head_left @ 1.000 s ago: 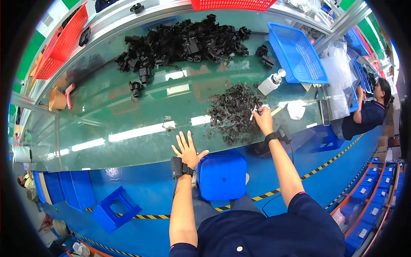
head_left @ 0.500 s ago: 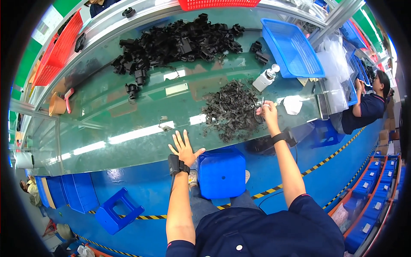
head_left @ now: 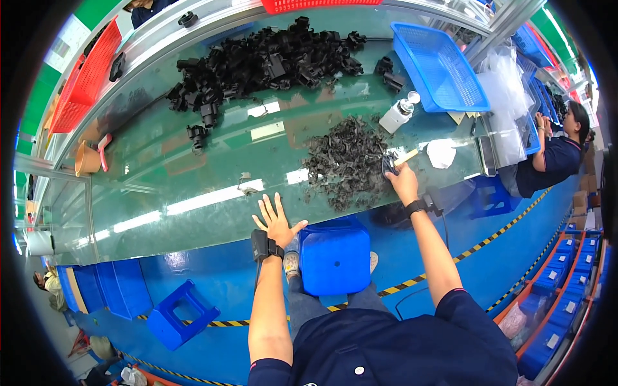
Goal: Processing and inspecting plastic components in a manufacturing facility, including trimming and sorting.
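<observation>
My left hand (head_left: 275, 220) lies flat on the near edge of the green tabletop, fingers spread, holding nothing. At the right side of a heap of thin black scraps (head_left: 344, 164), my right hand (head_left: 405, 183) is closed, with a small dark piece (head_left: 387, 165) at its fingertips. The piece's exact kind cannot be made out. A pale yellow stick (head_left: 406, 157) shows just beyond the fingers; whether the hand touches it is unclear. Close by are a white bottle (head_left: 396, 116) with a round top and a crumpled white wad (head_left: 441, 154).
Black plastic parts (head_left: 257, 67) form a big pile at the back. A blue basket (head_left: 479, 103) stands far right. An orange cup (head_left: 85, 159) and a pink-handled brush (head_left: 103, 145) are at left. A blue stool (head_left: 335, 257) is before me; a co-worker (head_left: 560, 151) sits at right.
My right hand has shifted slightly down, and its fingers now show a dark piece. The yellow stick has come into sight beside them. My left hand stays put.
</observation>
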`<action>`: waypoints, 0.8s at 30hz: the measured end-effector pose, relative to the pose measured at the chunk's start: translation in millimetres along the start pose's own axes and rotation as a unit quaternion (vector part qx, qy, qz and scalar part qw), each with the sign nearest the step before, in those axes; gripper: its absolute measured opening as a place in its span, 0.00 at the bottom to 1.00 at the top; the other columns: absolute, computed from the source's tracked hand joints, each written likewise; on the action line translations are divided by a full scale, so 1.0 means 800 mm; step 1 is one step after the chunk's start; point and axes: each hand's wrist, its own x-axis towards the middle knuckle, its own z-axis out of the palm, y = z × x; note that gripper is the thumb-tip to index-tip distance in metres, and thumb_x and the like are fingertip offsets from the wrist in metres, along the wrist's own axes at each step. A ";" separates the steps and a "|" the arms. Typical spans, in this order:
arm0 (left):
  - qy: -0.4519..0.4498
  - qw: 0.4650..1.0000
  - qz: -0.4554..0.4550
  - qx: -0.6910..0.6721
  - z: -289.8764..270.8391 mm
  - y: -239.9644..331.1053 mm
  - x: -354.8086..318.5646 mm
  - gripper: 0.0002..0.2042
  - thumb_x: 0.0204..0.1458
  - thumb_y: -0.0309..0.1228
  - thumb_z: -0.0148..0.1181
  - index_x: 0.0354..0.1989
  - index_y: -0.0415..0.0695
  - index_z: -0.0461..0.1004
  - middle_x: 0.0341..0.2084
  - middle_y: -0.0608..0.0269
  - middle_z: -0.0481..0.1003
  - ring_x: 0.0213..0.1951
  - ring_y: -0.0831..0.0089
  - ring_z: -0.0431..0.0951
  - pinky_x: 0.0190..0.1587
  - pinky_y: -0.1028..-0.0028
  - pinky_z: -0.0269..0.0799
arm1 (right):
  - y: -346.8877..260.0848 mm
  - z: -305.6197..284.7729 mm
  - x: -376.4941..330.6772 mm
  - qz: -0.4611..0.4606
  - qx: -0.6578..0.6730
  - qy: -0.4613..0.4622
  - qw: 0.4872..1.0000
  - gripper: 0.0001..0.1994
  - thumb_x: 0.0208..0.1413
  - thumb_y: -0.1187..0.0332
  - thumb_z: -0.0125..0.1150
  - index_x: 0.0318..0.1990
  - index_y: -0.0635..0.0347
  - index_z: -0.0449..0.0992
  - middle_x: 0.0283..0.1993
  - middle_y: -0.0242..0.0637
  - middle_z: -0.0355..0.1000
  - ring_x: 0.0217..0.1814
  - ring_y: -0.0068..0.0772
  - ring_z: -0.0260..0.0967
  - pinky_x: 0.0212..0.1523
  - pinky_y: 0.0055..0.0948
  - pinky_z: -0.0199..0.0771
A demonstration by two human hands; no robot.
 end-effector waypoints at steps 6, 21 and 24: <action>-0.010 1.000 -0.007 0.001 -0.002 0.000 0.001 0.55 0.32 0.64 0.57 0.64 0.50 0.33 0.63 0.47 0.30 0.64 0.52 0.28 0.57 0.41 0.26 | 0.007 -0.019 0.015 0.021 0.036 -0.027 0.999 0.12 0.41 0.64 0.60 0.27 0.66 0.72 0.27 0.48 0.72 0.32 0.48 0.70 0.33 0.38 0.68; 0.004 1.000 0.006 -0.009 0.003 0.003 0.003 0.55 0.32 0.64 0.57 0.64 0.49 0.34 0.63 0.48 0.30 0.64 0.52 0.28 0.56 0.40 0.26 | 0.114 -0.044 0.079 0.064 -0.063 0.072 0.993 0.12 0.43 0.63 0.59 0.27 0.64 0.70 0.27 0.48 0.72 0.33 0.49 0.70 0.35 0.41 0.68; -0.002 1.000 0.005 -0.002 0.001 0.003 0.001 0.55 0.32 0.64 0.57 0.64 0.49 0.34 0.63 0.47 0.31 0.64 0.52 0.27 0.56 0.40 0.26 | 0.094 -0.034 0.076 0.103 -0.087 0.061 0.989 0.13 0.42 0.64 0.59 0.32 0.64 0.68 0.30 0.49 0.71 0.36 0.51 0.69 0.37 0.43 0.68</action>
